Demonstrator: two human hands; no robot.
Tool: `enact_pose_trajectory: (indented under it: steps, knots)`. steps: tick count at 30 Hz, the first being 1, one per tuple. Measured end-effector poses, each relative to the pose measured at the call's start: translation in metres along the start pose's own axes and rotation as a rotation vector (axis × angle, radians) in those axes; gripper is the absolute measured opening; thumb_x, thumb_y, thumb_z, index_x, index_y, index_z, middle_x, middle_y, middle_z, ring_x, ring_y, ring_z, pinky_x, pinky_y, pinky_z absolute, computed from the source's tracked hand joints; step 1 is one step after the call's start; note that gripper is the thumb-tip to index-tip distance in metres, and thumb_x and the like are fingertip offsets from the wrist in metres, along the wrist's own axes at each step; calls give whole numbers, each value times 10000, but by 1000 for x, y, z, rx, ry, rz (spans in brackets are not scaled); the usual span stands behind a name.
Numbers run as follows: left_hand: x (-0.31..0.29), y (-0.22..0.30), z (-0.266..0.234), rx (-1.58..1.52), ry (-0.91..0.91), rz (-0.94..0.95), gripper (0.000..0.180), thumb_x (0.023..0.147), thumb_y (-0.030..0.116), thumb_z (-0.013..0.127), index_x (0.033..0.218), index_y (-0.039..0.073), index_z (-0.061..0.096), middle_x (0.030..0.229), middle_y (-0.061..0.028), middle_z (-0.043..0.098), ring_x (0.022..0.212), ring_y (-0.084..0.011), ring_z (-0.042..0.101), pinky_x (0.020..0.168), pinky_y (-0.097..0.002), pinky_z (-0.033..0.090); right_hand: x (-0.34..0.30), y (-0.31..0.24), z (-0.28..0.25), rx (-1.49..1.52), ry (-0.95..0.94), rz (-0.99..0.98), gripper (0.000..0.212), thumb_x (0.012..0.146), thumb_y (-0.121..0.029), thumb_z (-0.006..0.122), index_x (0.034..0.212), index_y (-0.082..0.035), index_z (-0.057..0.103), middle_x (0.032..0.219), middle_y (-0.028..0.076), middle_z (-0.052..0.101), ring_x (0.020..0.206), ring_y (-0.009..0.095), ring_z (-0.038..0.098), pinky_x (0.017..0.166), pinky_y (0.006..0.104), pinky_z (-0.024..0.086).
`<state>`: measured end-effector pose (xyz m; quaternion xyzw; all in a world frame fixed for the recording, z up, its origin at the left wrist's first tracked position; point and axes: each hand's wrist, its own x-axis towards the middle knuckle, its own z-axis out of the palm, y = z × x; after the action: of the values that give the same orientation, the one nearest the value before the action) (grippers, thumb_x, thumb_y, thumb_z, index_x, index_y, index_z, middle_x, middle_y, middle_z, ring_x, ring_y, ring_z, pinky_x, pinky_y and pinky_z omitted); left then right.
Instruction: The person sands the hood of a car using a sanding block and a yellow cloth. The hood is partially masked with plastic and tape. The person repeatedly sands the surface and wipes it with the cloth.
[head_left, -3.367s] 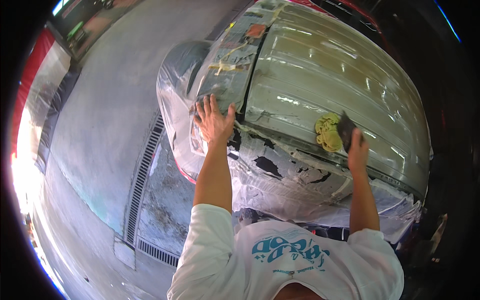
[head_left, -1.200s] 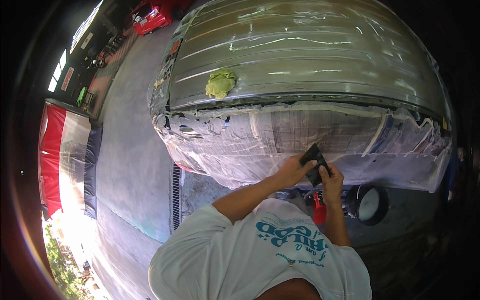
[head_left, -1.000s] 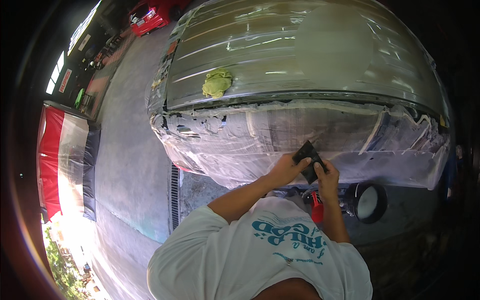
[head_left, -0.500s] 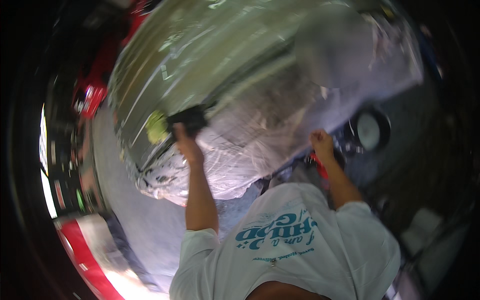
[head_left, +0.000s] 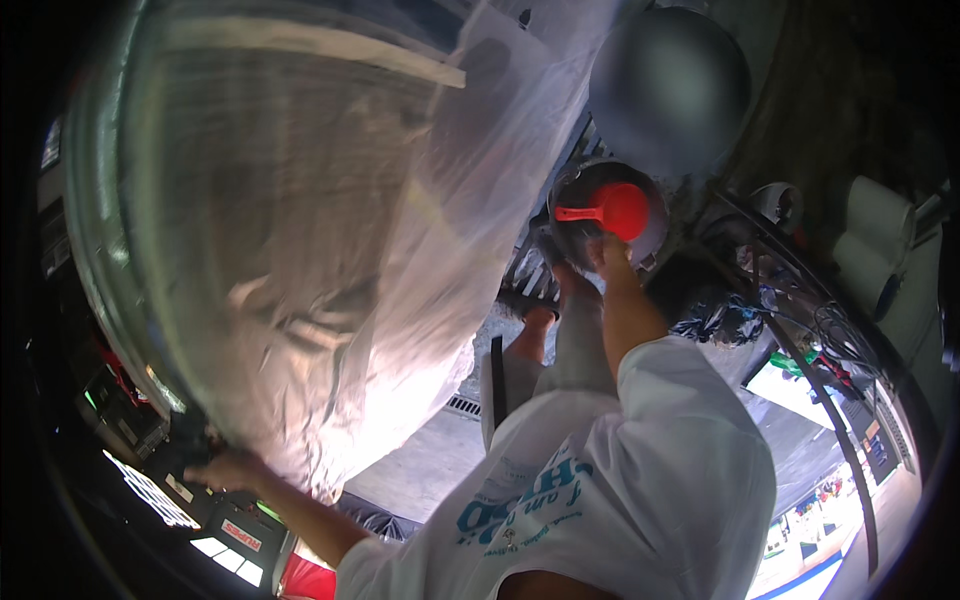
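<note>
At the lower left, my left hand [head_left: 235, 470] reaches out and grips a dark object [head_left: 193, 435]. Dimness and blur hide its shape. Beside my arm spreads a large car-like body under thin translucent plastic sheeting [head_left: 400, 250], wrinkled and shiny near its lower end. My right hand [head_left: 610, 252] hangs in front of a round dark bucket [head_left: 652, 225], its fingers curled together with nothing visible in them. A red dipper [head_left: 622, 208] lies at the bucket, its handle toward the sheeted body. It sits just beyond my right fingers; whether they touch it I cannot tell.
My bare feet [head_left: 540, 320] stand between the sheeted body and the bucket, near a floor grate [head_left: 465, 405]. To the right are cables [head_left: 825, 325], a dark bag [head_left: 715, 320] and a pale seat-like thing [head_left: 875, 230]. A round blurred patch hides the upper right.
My view has swung round along the sheeted body. My left hand, with the black object, is now farther down and left. The red dipper and bucket have come into clear view by my right hand.
</note>
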<state>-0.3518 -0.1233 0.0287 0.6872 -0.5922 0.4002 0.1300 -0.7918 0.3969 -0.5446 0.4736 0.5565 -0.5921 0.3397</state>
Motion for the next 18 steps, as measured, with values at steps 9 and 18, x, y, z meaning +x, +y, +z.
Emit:
enact_pose_trajectory:
  steps: [9, 18]
  knots:
    - [4, 37, -45, -252, 5, -192, 650, 1130, 497, 453, 1372, -82, 626, 1338, -243, 679, 1127, -352, 696, 992, -507, 580, 81, 9, 82, 479, 266, 36, 611, 1033, -328, 721, 1491, -28, 450, 1345, 184, 660, 1130, 380, 728, 891, 548, 618]
    - [16, 35, -29, -489, 55, -204, 528, 1113, 449, 496, 1347, -5, 630, 1355, -204, 684, 1190, -332, 676, 983, -512, 560, 150, 67, 8, -1524, 407, -761, 475, 993, -420, 687, 1184, 15, 694, 1024, 203, 762, 903, 309, 785, 773, 496, 625]
